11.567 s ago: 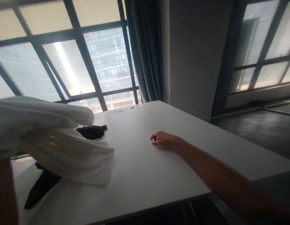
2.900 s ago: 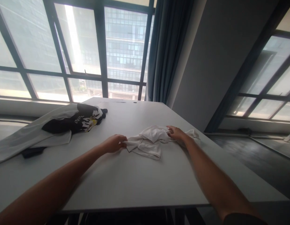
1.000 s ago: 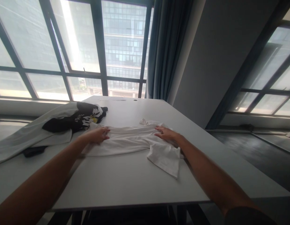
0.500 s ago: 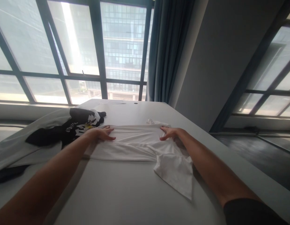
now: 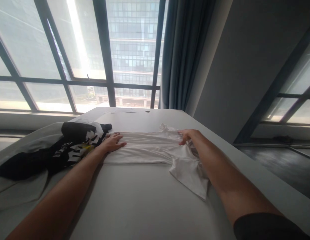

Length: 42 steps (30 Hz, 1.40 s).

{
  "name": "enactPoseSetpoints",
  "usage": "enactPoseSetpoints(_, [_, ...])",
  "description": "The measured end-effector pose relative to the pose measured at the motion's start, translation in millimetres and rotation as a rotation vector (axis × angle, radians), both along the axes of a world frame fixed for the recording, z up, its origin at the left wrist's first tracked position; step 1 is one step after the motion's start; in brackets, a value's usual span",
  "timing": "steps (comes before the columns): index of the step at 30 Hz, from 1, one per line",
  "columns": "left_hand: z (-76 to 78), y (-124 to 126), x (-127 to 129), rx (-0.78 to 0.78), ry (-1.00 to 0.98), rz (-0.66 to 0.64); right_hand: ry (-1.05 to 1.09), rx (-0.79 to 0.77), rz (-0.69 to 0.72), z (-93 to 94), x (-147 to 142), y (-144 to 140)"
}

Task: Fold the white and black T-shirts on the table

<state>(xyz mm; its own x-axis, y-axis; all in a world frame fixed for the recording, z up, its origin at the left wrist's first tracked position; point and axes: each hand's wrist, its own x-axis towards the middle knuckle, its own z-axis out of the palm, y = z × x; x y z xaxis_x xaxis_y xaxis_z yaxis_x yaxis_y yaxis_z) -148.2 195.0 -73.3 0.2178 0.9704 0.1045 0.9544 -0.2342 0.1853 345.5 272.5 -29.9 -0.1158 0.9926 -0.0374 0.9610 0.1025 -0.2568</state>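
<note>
Two hands are pressing a white shirt (image 5: 149,148) onto the tabletop (image 5: 134,203): left hand (image 5: 113,141) flat, fingers apart; right hand (image 5: 188,136) pinching cloth. One sleeve is lying unfolded.

A white shirt (image 5: 149,150) lay spread across the middle of the desk (image 5: 134,206), folded into a long flat band running left to right. Its cloth was thin and faintly creased along its length. One sleeve hung off its right end toward the near edge, and a small bunched bit stuck up at the far right corner.
</note>
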Motion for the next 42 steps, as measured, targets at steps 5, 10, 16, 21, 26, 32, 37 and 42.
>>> enactPoseSetpoints(5, [12.2, -20.5, -18.6, 0.081, 0.064, 0.083, -0.219, 0.046, -0.099, 12.1, -29.5, -42.0])
enactPoseSetpoints(10, [24.9, -56.4, -8.5, 0.132, 0.115, -0.033, -0.291, 0.286, 0.1, 2.0, -42.3, -132.9])
enactPoseSetpoints(16, [25.2, -109.2, -5.5, -0.028, 0.097, -0.115, -0.031, 0.112, 0.34, 4.6, -28.5, -219.5])
enactPoseSetpoints(21, [16.8, -149.5, -27.0, 0.035, 0.017, -0.127, 0.051, -0.031, 0.385, -6.5, -8.3, -243.6])
enactPoseSetpoints(26, [14.4, -178.9, -32.2, 0.145, -0.07, -0.091, 0.168, 0.1, 0.391, -16.8, 0.6, -247.0])
enactPoseSetpoints(32, [32.6, -187.5, -40.6, 0.175, -0.085, -0.097, 0.399, 0.212, 0.28, -0.4, 24.4, -254.4])
enactPoseSetpoints(37, [43.3, -187.5, -56.2, 0.187, -0.107, -0.208, 0.598, 0.279, 0.16, 16.0, 39.2, -263.7])
enactPoseSetpoints(42, [21.2, -182.3, -42.2, 0.252, -0.137, -0.128, 0.861, -0.042, 0.179, 21.0, 40.3, -273.1])
